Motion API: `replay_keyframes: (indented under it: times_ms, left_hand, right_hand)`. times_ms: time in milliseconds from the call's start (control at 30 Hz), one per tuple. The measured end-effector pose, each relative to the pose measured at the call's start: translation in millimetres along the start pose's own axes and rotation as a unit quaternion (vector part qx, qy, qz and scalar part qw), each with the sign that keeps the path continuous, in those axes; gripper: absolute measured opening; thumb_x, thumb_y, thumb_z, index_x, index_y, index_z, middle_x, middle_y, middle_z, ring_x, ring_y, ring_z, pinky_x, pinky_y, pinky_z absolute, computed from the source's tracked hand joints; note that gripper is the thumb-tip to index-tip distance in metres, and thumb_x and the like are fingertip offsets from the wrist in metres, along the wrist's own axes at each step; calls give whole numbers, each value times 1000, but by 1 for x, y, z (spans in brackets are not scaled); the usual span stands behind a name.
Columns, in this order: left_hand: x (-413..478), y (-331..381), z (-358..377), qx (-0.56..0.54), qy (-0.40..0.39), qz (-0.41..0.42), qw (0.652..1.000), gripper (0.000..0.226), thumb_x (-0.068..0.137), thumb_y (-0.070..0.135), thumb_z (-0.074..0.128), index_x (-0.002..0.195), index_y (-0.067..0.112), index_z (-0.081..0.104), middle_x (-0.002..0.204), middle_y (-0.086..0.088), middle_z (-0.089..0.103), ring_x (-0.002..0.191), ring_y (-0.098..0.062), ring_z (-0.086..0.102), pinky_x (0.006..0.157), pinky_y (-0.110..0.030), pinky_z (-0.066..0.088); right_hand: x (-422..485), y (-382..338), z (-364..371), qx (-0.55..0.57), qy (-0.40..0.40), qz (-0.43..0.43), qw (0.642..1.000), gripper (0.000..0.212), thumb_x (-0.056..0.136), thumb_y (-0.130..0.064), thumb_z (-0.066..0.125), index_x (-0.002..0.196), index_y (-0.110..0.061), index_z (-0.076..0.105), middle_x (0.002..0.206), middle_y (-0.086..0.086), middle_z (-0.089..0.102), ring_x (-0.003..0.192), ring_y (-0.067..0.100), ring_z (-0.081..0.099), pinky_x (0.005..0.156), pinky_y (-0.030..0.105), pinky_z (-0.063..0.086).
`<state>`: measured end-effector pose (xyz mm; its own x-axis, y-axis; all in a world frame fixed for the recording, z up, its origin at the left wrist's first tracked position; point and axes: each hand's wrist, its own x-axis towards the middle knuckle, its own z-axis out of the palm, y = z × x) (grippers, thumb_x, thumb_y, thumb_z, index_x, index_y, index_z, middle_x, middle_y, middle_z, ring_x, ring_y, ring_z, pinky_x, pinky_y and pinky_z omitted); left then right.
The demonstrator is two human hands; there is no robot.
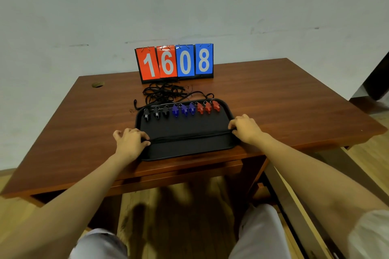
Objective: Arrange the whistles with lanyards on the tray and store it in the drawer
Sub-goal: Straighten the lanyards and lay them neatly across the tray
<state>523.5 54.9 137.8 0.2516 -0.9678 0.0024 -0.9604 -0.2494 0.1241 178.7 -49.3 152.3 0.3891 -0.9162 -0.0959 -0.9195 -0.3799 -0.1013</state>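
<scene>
A black tray (189, 151) lies on the wooden desk near its front edge. Along the tray's far side stand three black whistles (156, 112), three blue whistles (184, 109) and three red whistles (208, 107) in a row. A tangle of black lanyards (164, 92) lies on the desk behind the tray. A bundle of black lanyard cord (189, 137) is stretched straight across the tray. My left hand (130, 141) pinches its left end at the tray's left rim. My right hand (245, 127) pinches its right end at the right rim.
A flip scoreboard (174, 62) reading 1608 stands at the back of the desk (284, 99), against the wall. A cable hole (97, 84) is at the desk's back left. A drawer front (179, 174) shows under the desk's front edge. My knees are below.
</scene>
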Motion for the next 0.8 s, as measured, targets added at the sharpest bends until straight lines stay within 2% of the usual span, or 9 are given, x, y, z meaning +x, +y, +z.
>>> replay_keyframes:
  times_ms: [233,367,500,633,800]
  left_hand:
    - [5,14,-6,-17,15,14,1000,42,87,47,58,121,24,59,134,1,51,133,-23,31,105,-45,17]
    - [23,48,-12,-41,30,48,998,37,89,47,54,119,25,59,131,1,53,130,-22,35,103,-43,19]
    - [57,82,-18,-54,27,71,996,34,91,43,52,118,23,61,129,0,55,128,-24,38,105,-44,20]
    - [108,101,-24,-51,32,84,995,28,93,34,50,114,21,63,124,-3,57,121,-25,43,102,-43,23]
    - [174,113,-26,-27,26,78,996,26,96,22,46,111,18,66,120,-6,59,117,-28,47,101,-43,27]
  right_hand:
    - [8,-12,-10,39,25,-12,999,29,93,-25,54,122,-22,59,127,4,55,127,27,37,102,43,31]
    - [29,-30,-23,67,50,-36,996,29,94,-23,54,121,-19,60,127,3,57,126,26,40,102,42,34]
    - [66,-41,-40,100,76,-47,991,25,91,-18,55,114,-16,65,115,6,64,113,28,53,95,43,47]
    - [112,-41,-54,128,92,-23,987,29,93,-18,54,120,-14,62,121,8,62,112,26,56,97,43,48]
    - [173,-29,-54,143,46,12,989,27,92,-21,56,119,-15,61,122,8,62,114,26,55,98,45,47]
